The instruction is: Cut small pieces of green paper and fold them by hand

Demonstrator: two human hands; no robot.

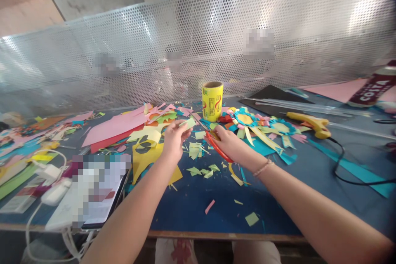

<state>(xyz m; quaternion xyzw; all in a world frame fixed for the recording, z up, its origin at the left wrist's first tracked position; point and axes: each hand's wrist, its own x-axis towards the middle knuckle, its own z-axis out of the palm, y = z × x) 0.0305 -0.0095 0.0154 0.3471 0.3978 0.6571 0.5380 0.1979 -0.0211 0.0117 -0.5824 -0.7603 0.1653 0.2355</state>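
Note:
Between the fingers of my left hand point(175, 138) is a small light green paper piece point(188, 124). My right hand point(225, 142) is closed on red-handled scissors point(219, 148), whose blades point up and left, close to the green piece. Light green scraps point(196, 150) lie on the blue table point(198, 214) below and between my hands. Just beyond them a yellow cardboard roll point(213, 101) stands upright. Paper flowers with blue petals point(245, 119) and trailing strips lie to the right of the roll.
Pink sheets point(116, 126) and yellow paper point(148, 159) lie left. Nearer are a phone point(107, 198) and white chargers with cables point(55, 192). At right are a yellow glue gun point(309, 123) with black cord, clear sticks point(309, 107) and a COSTA bottle point(373, 88). A perforated metal screen point(185, 41) stands behind.

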